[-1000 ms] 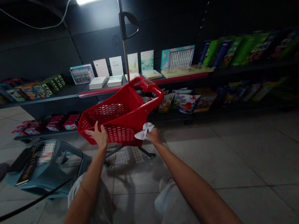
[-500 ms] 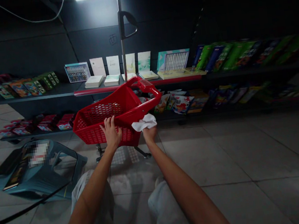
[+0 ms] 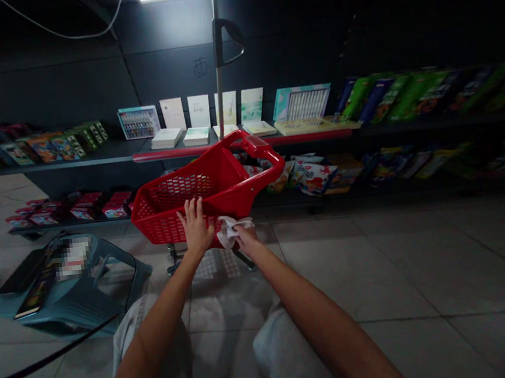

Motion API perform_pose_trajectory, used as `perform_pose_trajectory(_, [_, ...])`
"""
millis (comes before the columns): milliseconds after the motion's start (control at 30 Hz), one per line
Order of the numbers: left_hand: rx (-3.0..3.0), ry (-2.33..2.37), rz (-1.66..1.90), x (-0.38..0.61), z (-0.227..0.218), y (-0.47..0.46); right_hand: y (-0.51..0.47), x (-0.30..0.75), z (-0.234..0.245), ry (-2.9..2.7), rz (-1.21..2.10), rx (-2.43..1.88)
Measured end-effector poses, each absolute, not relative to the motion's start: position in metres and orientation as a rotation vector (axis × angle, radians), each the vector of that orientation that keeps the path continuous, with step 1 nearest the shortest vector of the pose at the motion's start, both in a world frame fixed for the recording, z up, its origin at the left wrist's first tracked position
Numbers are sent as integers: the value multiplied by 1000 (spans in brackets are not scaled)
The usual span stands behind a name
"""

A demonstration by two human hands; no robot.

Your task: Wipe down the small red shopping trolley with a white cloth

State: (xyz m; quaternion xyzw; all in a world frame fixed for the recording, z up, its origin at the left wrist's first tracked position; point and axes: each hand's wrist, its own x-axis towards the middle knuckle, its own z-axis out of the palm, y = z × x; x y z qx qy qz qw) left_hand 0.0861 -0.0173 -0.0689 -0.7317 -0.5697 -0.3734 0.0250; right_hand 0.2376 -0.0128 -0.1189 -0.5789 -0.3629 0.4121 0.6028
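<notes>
- The cart stands on the floor straight ahead of the person, just past both hands, with the shelf behind it.
- Its long axis runs across the view rather than away from the body: the narrow front end points left and sits lower, while the handle rises at the right.
- So the near wall lies side-on to the person, and both hands meet the cart along that long side, not at either end.
- The left hand is at about the middle of the near wall, its fingers spread and pointing up toward the rim. Its grip is unclosed, with the palm turned to the red plastic and nothing held.
- The right hand has its grip closed around a white cloth, bunched at the fingertips. The cloth lies over the lower near side, toward the handle end; whether it presses on the plastic, I cannot tell.
- The right hand is nearer the handle, which is above it and to its right; the left hand is nearer the front end.
- The two hands are close together, the cloth between them, just beside the left thumb.
- A stool stands left of the cart, nearer the person.
</notes>
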Motion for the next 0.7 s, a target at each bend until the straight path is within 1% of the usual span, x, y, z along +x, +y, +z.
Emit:
perform_pose_trajectory(67, [-2260,-1765,-1157,86,-69,-18,-7,221,-109,-738,962,-1307])
perform_pose_trajectory(133, [-2281,-1753,-1152,85,-71,-18,-8,208,-96,-717,864,-1214])
perform_pose_trajectory(333, [-2399,-1665,-1135,74,-75,-19,-29,214,-51,-1171,201,-1081])
perform_pose_trajectory(433, [-2425,-1637,-1148,68,-76,-19,-32,227,-37,-1343,-9,-1054])
perform_pose_trajectory(700, [-2314,-1714,-1252,47,-75,-20,-29,259,-2,-1663,-34,-1026])
